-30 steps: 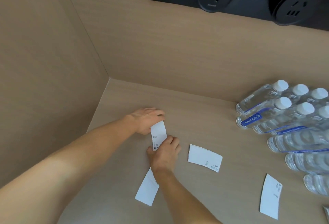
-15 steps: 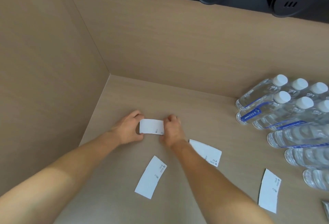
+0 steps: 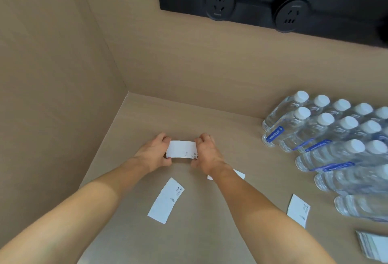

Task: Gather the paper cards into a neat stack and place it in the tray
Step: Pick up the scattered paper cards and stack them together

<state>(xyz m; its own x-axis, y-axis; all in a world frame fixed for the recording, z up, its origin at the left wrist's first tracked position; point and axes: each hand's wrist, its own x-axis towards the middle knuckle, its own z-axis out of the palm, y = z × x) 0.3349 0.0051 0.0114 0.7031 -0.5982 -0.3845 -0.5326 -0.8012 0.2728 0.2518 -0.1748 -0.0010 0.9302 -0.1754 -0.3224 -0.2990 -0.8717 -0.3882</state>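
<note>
**Cards squared between both hands; three singles not yet collected**

From my remote seat, I see the left hand (image 3: 154, 154) and the right hand (image 3: 206, 152) pinching opposite short ends of the held cards (image 3: 181, 148), fingers closed on them from either side. How many cards are in that bundle I cannot tell; only one white face shows. All places below are taken from the held cards.

What changed: a second ago the bundle stood on end, the right hand below it and the left behind. Half a second ago it had turned flat and wide, gripped end to end, and it sits the same way now, a touch farther toward the back wall. I read this as aligning the edges, so the stack is being tidied before more cards join it.

Toward me and slightly left lies a loose card (image 3: 166, 200) on the tabletop (image 3: 130, 232). A second card (image 3: 239, 174) lies toward me and right, now mostly hidden under the right forearm, where it showed whole before. A third card (image 3: 298, 210) lies farther right. Far to the lower right is a pile of cards (image 3: 372, 247) at the frame edge. The water bottles (image 3: 327, 138) stand well to the right. No tray is visible, so placement seems some way off.
</note>
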